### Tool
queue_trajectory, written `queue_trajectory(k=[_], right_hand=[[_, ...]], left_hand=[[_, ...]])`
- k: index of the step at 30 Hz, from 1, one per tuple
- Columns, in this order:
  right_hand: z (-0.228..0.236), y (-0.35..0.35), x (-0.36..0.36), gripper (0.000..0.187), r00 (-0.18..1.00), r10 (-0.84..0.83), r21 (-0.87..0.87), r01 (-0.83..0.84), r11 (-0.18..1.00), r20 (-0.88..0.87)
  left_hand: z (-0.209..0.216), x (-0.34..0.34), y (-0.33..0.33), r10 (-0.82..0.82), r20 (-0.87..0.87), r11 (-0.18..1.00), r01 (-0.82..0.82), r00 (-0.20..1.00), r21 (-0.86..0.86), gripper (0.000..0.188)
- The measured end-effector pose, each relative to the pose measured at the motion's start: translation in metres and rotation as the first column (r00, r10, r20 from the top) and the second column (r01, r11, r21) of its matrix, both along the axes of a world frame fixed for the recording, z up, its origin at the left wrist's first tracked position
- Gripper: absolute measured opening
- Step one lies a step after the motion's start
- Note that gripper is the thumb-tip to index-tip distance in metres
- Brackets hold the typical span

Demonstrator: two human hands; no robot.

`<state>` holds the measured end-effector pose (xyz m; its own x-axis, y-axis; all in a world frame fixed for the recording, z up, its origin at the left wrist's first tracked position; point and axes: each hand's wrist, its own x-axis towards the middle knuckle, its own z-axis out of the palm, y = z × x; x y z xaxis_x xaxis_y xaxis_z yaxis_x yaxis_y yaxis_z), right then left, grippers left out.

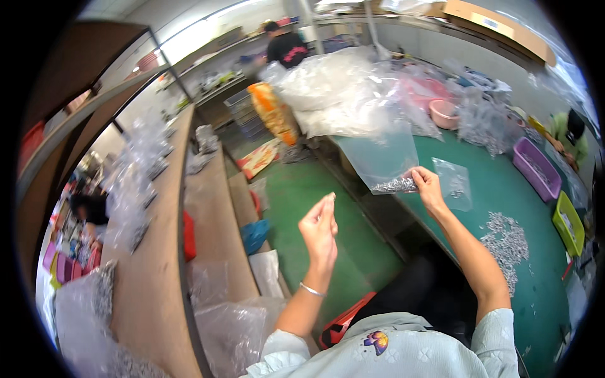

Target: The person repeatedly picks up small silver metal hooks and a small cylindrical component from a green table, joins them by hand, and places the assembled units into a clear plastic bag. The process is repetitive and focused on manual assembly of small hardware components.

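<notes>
In my right hand point(426, 187) is the lower corner of a clear plastic bag point(386, 154), held over the near edge of the green table point(435, 236). Small silvery metal parts point(395, 185) lie gathered along the bag's bottom, by my fingers. My left hand point(319, 230) is raised to the left, apart from the bag, over the green floor. Its fingertips are pressed together; whether anything small is between them cannot be made out. Just right of my right hand, a smaller clear bag point(454, 183) with a few metal parts lies on the table.
A loose pile of metal parts point(506, 246) spreads on the table at right. Purple point(537, 169) and green point(568, 223) bins stand beyond it, near a seated person point(567, 135). Big plastic bags point(343, 88) heap at the far end. Wooden shelves point(151, 252) with filled bags flank my left.
</notes>
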<state>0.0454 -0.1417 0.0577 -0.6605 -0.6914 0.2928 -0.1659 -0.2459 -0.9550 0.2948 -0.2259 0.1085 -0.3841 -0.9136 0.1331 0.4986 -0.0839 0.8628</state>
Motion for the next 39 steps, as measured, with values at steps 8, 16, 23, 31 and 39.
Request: queue_trajectory(k=[8,16,23,31,39], right_hand=[[-0.068,-0.002,-0.084,0.020,0.919,-0.394,-0.070,0.395,0.916,0.036],[-0.099,-0.019,-0.089,0.018,0.878,-0.469,0.240,0.478,0.845,-0.094],[-0.012,-0.034,-0.090,0.034,0.869,-0.332,0.096,0.390,0.916,-0.367],[0.042,-0.064,-0.105,0.043,0.923,0.217,0.655,0.049,0.754,-0.319],[0.030,-0.075,-0.066,0.023,0.851,0.198,0.701,0.245,0.670,-0.487]], left_hand=[[0.042,-0.188,-0.053,-0.166,0.215,0.937,0.222,0.962,-0.271,0.025],[-0.018,-0.269,-0.087,-0.178,0.332,0.957,0.241,0.926,-0.161,0.027],[-0.049,-0.257,-0.079,-0.288,0.256,0.955,0.296,0.923,0.008,0.024],[-0.054,-0.234,-0.083,-0.308,0.300,0.946,0.323,0.903,-0.002,0.025],[-0.064,-0.213,-0.086,-0.289,0.315,0.956,0.289,0.904,0.048,0.020]])
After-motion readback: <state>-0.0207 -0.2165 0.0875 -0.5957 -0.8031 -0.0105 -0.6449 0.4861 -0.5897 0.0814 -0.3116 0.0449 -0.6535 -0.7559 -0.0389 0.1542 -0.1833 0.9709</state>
